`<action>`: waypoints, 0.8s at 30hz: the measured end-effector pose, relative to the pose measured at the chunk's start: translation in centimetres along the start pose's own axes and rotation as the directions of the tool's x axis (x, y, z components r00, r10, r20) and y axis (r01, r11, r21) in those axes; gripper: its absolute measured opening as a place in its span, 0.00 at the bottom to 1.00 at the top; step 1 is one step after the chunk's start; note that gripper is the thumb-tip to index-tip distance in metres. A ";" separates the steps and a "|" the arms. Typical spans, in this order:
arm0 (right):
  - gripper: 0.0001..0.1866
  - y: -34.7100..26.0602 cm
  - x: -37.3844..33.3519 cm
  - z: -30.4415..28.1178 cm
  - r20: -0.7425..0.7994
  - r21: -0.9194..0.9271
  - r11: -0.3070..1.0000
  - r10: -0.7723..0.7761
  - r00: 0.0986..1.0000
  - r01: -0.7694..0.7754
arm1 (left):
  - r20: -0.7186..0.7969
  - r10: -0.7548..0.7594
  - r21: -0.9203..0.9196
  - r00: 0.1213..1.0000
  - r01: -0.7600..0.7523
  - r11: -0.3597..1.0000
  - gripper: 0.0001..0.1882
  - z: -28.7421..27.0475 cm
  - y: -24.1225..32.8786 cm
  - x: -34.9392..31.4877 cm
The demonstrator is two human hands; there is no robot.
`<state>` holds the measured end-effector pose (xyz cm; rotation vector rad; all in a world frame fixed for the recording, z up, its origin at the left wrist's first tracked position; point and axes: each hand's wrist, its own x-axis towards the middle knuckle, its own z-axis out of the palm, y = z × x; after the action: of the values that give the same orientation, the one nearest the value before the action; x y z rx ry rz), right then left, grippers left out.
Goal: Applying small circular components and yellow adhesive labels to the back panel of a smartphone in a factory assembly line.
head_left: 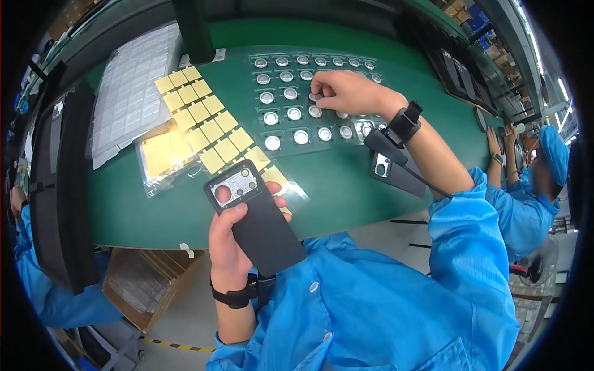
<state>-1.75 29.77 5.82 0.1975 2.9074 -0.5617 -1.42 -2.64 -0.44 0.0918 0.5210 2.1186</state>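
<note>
My left hand (228, 238) grips a dark grey phone back cover (267, 238). The cover is tilted, with its camera window at the upper end, where one large round opening and several smaller ones show. Over a clear plastic tray (286, 128) my right hand (352, 93) reaches in, thumb and forefinger closed at a round silver-rimmed part (314, 97). Whether that part is lifted from its pocket I cannot tell. Rows of similar round parts (301, 137) sit in the tray. Below my right wrist, another dark phone back cover (401, 175) lies on the green table.
Left of the tray lies a sheet of yellow square stickers (211, 130), beside a clear bag of yellow pieces (164, 157) and a white compartment tray (133, 80). Black trays (55, 185) stand at the left edge. A co-worker (526, 204) sits at the right; a cardboard box (145, 315) stands below.
</note>
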 end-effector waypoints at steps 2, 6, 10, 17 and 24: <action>0.12 0.4 -0.2 0.5 -0.089 -0.095 0.993 -0.085 0.992 0.076 | -0.016 -0.017 0.020 1.000 0.017 1.000 0.28 0.3 0.1 0.0; 0.12 1.2 -0.3 1.0 -0.300 0.121 0.986 -0.073 0.951 0.114 | -0.072 -0.047 0.047 0.996 0.050 0.998 0.28 0.6 0.0 0.4; 0.12 -3.6 -3.9 -0.2 -0.128 0.709 0.705 0.100 0.987 0.021 | -0.092 -0.018 0.112 0.996 0.028 0.993 0.27 1.4 0.0 0.5; 0.12 -10.2 -8.9 2.2 -0.265 0.670 0.664 -0.204 0.942 0.332 | -0.181 0.186 0.570 0.966 -0.051 0.820 0.19 6.6 -0.7 0.6; 0.09 -11.2 -8.7 4.0 -0.213 0.813 0.517 -0.165 0.963 0.268 | -0.111 0.422 0.671 0.900 -0.245 0.700 0.19 7.4 -2.3 0.6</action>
<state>5.49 17.08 7.89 -0.0401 2.4762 -2.0376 1.98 1.39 5.22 0.3291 1.4913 2.2158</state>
